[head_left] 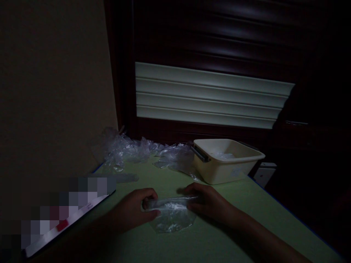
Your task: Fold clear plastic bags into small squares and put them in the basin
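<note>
A clear plastic bag (174, 217) is stretched between my two hands, low over the green tabletop. My left hand (141, 206) grips its left end, thumb in front and fingers curled behind. At the opposite end my right hand (204, 201) pinches the bag between thumb and fingers. The bag's upper edge looks folded or rolled into a band, and its lower part hangs loose toward me. Whether the bag's bottom touches the table I cannot tell.
A cream plastic bin (223, 171) with dark handles stands at the back right, clear plastic inside. Crumpled clear bags (137, 149) lie along the back left. A partly blurred flat device (68, 217) is at the left. A white box (264, 173) sits beyond the green table's (233, 233) right edge.
</note>
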Motion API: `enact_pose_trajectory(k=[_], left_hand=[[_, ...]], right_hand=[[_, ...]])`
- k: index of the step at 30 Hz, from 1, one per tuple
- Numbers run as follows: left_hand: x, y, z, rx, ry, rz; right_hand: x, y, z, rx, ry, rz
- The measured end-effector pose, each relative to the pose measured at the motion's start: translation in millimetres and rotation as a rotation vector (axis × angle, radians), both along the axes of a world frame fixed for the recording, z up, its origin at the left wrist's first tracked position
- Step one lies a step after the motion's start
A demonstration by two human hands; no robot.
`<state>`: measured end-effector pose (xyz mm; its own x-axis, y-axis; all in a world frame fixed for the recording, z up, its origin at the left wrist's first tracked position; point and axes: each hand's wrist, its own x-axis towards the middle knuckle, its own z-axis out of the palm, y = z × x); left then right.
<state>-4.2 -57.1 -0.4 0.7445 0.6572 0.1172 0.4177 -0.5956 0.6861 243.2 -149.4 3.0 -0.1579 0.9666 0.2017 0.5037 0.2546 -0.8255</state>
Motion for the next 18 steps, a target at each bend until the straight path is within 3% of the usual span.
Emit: enact_pose_trajectory(k=[9,12,15,18], left_hand=[[2,0,-4.9,0.086,-0.032,-0.114],[1,-3,-6.1,0.146,-0.046,-0.175],[-1,-8,-5.3,0.321,-0.005,-0.227],[-1,-14,-2.5,0.542,0.096,-0.259]], right_hand=[[-1,-3,9.3,0.130,-0.240,-0.016],[-2,-8,14.7,0.253,-0.305,0.032],[-9,-19,21.0,0.452,-0.428,0.003],[-24,-31,24.6,0.470,-0.563,0.008]])
